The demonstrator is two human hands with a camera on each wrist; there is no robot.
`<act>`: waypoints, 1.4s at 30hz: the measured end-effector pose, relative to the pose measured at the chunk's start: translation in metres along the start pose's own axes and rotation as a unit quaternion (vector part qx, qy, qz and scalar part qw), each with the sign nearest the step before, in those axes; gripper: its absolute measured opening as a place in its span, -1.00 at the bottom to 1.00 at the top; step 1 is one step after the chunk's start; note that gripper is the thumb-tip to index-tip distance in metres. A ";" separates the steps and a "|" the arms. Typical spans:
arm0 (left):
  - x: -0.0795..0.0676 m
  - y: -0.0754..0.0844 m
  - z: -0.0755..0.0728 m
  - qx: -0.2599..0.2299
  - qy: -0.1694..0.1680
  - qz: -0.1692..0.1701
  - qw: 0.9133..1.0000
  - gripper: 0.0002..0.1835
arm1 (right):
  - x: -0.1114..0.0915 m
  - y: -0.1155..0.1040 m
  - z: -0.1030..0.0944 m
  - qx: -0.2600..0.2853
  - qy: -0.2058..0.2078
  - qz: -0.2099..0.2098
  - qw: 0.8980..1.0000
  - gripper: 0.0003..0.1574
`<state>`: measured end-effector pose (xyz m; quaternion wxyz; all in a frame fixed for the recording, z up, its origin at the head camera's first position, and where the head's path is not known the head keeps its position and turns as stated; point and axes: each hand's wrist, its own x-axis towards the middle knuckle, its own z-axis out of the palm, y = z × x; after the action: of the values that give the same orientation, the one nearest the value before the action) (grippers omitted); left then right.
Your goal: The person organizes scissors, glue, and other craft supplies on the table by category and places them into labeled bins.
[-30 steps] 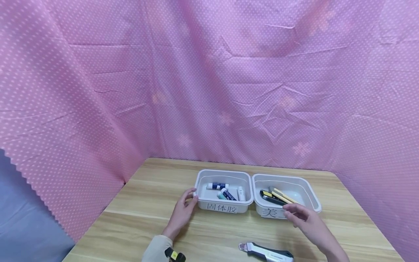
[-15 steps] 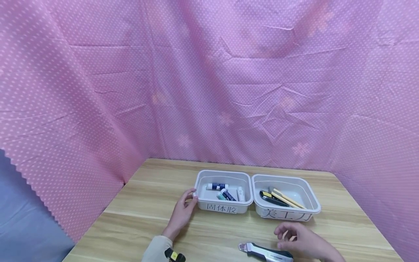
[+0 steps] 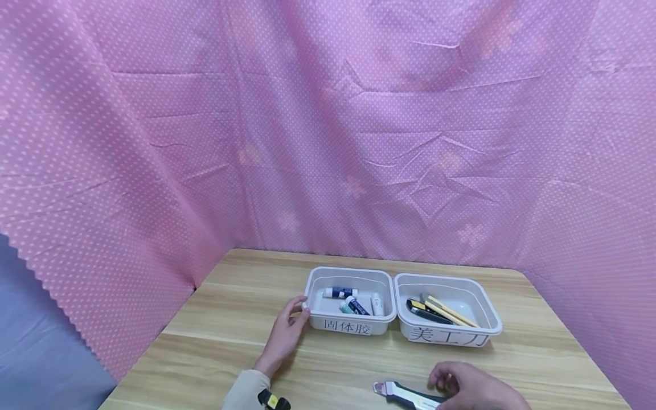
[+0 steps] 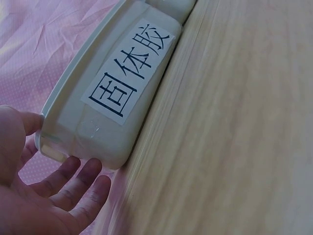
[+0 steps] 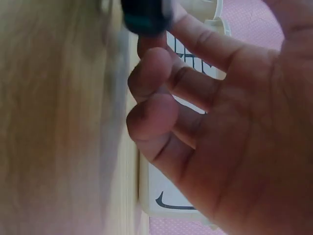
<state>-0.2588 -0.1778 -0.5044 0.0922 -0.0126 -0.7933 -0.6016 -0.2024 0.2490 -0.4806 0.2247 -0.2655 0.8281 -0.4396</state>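
Note:
In the head view my left hand (image 3: 285, 333) holds the near left corner of a white plastic box (image 3: 351, 323) containing several glue sticks (image 3: 357, 305). The left wrist view shows the thumb (image 4: 32, 122) at the rim and fingertips (image 4: 101, 186) against the lower wall. My right hand (image 3: 474, 387) is low over the table, fingers curled round the rear of a silver-and-black utility knife (image 3: 405, 394). The knife lies flat, its blade end pointing left. In the right wrist view its dark end (image 5: 146, 17) overlaps the fingers; the thumb tip is out of frame.
A second white box (image 3: 446, 336) adjoins the first on the right and contains several cutters (image 3: 441, 312). Both boxes carry printed labels on their fronts. They stand on a wood-grain table (image 3: 205, 341), with a pink dotted curtain (image 3: 328, 142) behind and at the sides.
My right hand has come away from the right box's front rim, moved toward me and down onto the utility knife's rear end. My left hand stays at the left box.

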 end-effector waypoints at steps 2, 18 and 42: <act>0.000 0.000 0.000 0.002 0.001 0.001 1.000 -0.52 | 0.000 0.000 0.002 -0.006 -0.002 -0.006 1.000 -0.65; -0.002 0.002 0.000 0.004 -0.002 -0.012 1.000 -0.48 | 0.005 -0.006 0.011 -0.052 0.005 0.015 0.999 -0.72; -0.001 -0.002 0.001 0.008 -0.005 -0.012 1.000 -0.47 | 0.010 -0.003 0.003 -0.022 0.084 -0.027 0.996 -0.51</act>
<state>-0.2585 -0.1776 -0.5061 0.0813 -0.0053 -0.7985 -0.5965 -0.2071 0.2396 -0.4809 0.1364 -0.2547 0.8463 -0.4475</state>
